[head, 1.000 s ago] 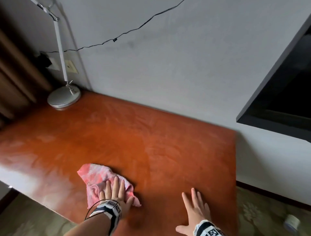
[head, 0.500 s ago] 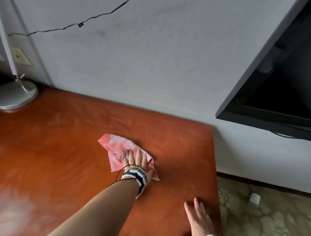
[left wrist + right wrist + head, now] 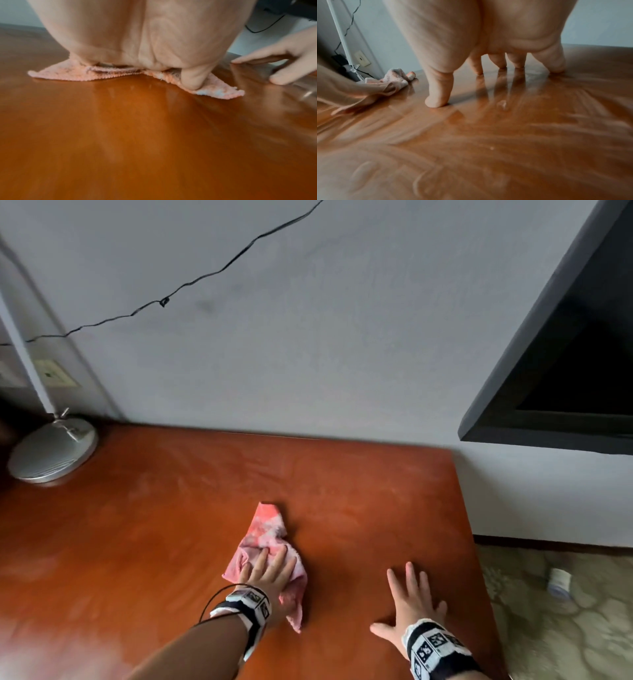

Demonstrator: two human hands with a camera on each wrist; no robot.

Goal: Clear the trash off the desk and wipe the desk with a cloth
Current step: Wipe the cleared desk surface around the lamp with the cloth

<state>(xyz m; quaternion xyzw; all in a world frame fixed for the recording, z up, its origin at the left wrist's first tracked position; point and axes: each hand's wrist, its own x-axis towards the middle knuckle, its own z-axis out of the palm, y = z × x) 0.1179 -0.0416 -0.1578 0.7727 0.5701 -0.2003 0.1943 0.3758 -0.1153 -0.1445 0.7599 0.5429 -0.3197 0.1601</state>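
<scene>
Since half a second ago the left hand (image 3: 270, 571) has drawn the cloth (image 3: 265, 537) back toward the near edge of the desk (image 3: 154, 542), and the right hand (image 3: 412, 599) now shows in full, just right of the cloth. The left hand lies flat with straight fingers pressing the cloth down, its thumb (image 3: 193, 79) pinning one corner; nothing is curled round it. The right hand rests spread, fingertips (image 3: 436, 101) on bare wood, holding nothing.

The cloth looks soft, light and limp, bunched ahead of the fingers, so it probably slides easily on the glossy top and is best driven by a flat palm over its middle. Far left of the cloth, at the wall, stands a lamp base (image 3: 53, 450), the one obstacle to wipe round. A small white cylinder (image 3: 560, 582) lies on the carpet, right of the desk.
</scene>
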